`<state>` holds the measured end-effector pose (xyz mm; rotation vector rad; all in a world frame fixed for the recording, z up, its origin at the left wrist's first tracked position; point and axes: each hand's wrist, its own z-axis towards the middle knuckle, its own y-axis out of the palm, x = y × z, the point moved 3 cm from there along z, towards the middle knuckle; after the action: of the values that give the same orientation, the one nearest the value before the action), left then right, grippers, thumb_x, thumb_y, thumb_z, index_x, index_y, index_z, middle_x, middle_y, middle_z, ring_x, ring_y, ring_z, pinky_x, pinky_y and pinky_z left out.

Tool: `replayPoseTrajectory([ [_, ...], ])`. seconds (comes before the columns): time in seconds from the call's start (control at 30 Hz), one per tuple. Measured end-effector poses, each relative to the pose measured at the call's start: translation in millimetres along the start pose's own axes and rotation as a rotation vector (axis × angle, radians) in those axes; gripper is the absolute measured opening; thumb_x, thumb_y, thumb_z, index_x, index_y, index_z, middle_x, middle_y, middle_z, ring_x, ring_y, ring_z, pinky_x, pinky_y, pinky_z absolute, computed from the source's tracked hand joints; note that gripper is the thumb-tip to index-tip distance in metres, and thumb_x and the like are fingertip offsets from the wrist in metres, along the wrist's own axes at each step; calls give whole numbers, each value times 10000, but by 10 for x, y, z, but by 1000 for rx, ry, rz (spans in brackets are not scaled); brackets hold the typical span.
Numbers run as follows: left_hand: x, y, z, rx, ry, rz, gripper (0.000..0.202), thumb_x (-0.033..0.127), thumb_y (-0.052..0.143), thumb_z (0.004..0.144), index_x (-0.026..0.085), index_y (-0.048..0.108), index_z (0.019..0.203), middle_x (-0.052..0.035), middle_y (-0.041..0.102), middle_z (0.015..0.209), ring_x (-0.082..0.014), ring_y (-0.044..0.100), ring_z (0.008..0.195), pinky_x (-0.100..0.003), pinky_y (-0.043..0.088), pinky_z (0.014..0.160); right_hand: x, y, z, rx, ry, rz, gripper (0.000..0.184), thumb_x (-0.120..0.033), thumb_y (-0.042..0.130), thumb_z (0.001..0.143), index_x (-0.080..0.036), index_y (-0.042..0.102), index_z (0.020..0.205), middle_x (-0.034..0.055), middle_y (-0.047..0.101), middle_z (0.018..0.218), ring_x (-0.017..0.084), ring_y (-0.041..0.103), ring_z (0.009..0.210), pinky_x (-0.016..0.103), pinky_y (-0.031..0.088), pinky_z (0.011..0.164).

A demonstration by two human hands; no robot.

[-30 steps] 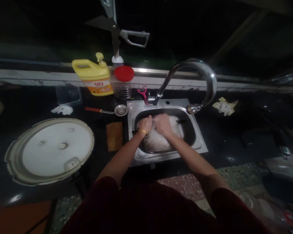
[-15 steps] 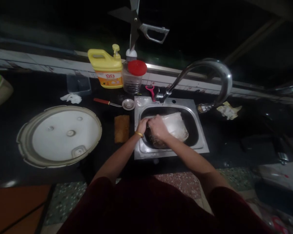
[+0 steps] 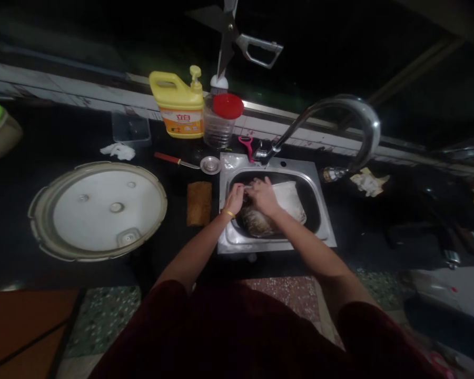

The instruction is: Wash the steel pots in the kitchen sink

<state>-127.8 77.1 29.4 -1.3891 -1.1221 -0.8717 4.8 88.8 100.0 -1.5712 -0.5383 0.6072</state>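
In the steel sink [image 3: 278, 246] lies a pale, shiny packet that looks like a plastic bag [image 3: 290, 197], with a brownish, crumpled-looking lower left part. My left hand [image 3: 234, 198], with a yellow bracelet at the wrist, is closed in a pinch at the packet's upper left end. Right beside it, my right hand [image 3: 264, 196] rests over the packet with its fingers spread apart. A small whitish bit shows between the two hands. My right hand covers much of the packet's middle, so what lies beneath it is hidden.
The faucet [image 3: 366, 126] arches over the sink's right side. Left of the sink are a brown pad [image 3: 199, 204], a sink strainer [image 3: 210, 165], a red-handled knife [image 3: 169, 157] and a large pot lid [image 3: 90, 210]. Behind stand a yellow detergent jug [image 3: 181, 113], a red-lidded jar [image 3: 219, 129] and a pink peeler [image 3: 248, 147].
My right hand has gone from a closed fist to spread fingers and moved slightly right. More of the packet's brownish part shows. The view has shifted slightly.
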Motion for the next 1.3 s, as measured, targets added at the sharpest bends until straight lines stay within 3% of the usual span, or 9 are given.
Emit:
replayPoseTrajectory([
  [0.17,13,1,25,-3,-20,20,326,295,306,991,168,552,1163,-73,685,994,-170,640,951,-290,455,918,399,-160,-145,118,207,2,376,-217,378,939,-187,637,1210,134,616,1253,304,424,1254,575,136,1123],
  [0.37,45,-18,63,-61,-64,52,280,235,354,952,172,593,1083,-50,680,1008,-167,623,972,-287,457,906,-19,-49,126,-22,28,-102,319,-249,441,928,-219,680,1138,110,654,1087,281,480,1044,529,168,1112],
  [0.6,61,19,82,-156,-64,77,280,151,413,870,148,662,998,-56,699,1006,-167,623,953,-281,470,891,343,-308,-69,21,162,-184,281,-341,476,933,-185,670,1063,129,639,1086,297,463,1040,507,240,1042],
  [0.73,96,17,176,-257,-51,205,255,162,515,810,150,690,995,-59,716,951,-185,641,896,-282,492,839,125,-163,125,-45,122,-205,283,-323,442,941,-136,649,991,150,641,988,284,486,965,422,341,917],
  [0.83,85,-17,183,-222,-47,271,291,187,506,831,170,693,1053,-67,719,1026,-196,642,970,-289,479,898,-29,-54,223,0,123,-165,340,-352,398,951,-124,626,1063,163,627,1065,286,495,986,399,361,880],
  [1.0,-36,-37,-25,-89,-211,104,364,269,474,877,174,658,1176,-69,685,1190,-212,618,1103,-292,461,969,111,-127,-31,143,141,-145,551,-398,412,920,-81,434,1370,224,442,1415,331,399,1266,511,237,1074],
  [1.07,-59,-24,-92,-67,-225,25,349,245,440,890,174,677,1137,-58,681,1205,-201,602,1142,-278,443,1001,152,-182,-83,89,103,-134,529,-323,400,911,-84,414,1383,221,438,1435,316,381,1317,535,196,1107],
  [1.17,-56,-20,-109,-39,-246,-58,359,211,401,901,174,661,1146,-49,662,1245,-180,579,1182,-266,424,1029,52,-224,80,-126,30,-162,396,-242,427,892,-120,523,1257,192,587,1292,300,482,1246,538,209,1113],
  [1.3,-10,-64,-60,10,-306,-51,421,218,382,913,143,537,1297,-92,620,1298,-197,566,1202,-296,433,1019,-192,-192,483,-429,13,-233,334,-172,448,873,-148,527,1196,150,675,1119,267,627,1048,408,418,965],
])
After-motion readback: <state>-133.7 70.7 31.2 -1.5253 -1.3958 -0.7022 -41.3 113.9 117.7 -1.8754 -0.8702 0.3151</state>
